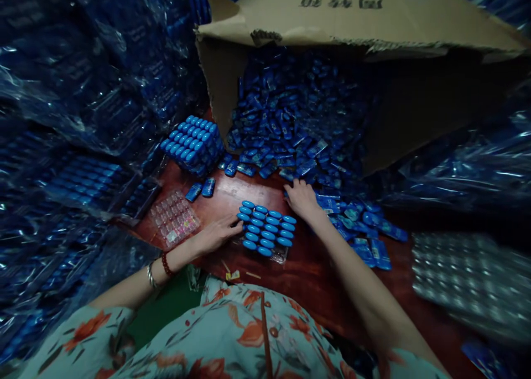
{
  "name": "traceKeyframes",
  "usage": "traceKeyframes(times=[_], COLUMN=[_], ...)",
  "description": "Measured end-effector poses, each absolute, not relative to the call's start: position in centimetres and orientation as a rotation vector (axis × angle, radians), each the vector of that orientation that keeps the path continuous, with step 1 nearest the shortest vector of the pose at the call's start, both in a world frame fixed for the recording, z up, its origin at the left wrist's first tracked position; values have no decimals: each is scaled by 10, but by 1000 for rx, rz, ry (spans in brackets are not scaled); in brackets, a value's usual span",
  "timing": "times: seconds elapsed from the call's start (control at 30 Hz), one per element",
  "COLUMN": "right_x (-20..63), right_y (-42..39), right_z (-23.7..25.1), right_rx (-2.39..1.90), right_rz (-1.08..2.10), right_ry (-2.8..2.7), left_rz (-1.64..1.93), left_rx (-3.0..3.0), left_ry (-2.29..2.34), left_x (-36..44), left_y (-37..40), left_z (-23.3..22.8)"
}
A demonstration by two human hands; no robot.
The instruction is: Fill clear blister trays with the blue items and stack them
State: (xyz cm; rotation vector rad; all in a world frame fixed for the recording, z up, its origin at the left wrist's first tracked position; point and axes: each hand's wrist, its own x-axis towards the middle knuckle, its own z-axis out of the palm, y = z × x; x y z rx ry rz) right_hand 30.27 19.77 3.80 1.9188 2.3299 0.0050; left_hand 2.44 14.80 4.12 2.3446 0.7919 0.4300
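In front of me, a clear plastic tray (280,254) carries rows of glossy blue oval pieces (269,227). The fingers of my left hand (226,229) are closed at the tray's left edge, against the outermost ovals. Beyond the tray's upper right corner, my right hand (302,198) bends its fingers down to the tabletop, with a bit of blue showing at the fingertips. It looks like a small blue packet, mostly hidden. Loose blue packets (332,202) lie beside that hand and spread to the right.
A cardboard box (352,14) lies open toward me, spilling a heap of blue packets (282,119). At left are a stack of filled trays (193,138) and an unfilled clear tray (175,217). Clear trays (468,274) are piled at right. Plastic-wrapped blue stacks (83,80) crowd the sides.
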Motion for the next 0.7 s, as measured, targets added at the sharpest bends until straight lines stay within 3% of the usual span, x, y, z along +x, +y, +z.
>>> traceKeyframes(times=[0.17,0.33,0.43,0.53,0.63,0.7], right_x=[301,331,343,345,341,334], right_y=[195,188,170,131,80,50], right_z=[26,25,35,53,68,67], right_rx=[1957,2181,2752,3197,3132,2964], right_rz=[13,-60,-335,-963,-1440,-1410], right_ry=[2327,2497,2680,2551,2407,2437], left_rz=[601,971,698,287,74,57], left_rx=[2444,2098,2085,2089,2158,2223], left_ry=[1017,1711,2051,2246,2227,2137], left_x=[18,7,8,20,33,37], left_y=[133,163,199,228,240,238], left_z=[25,15,13,15,18,18])
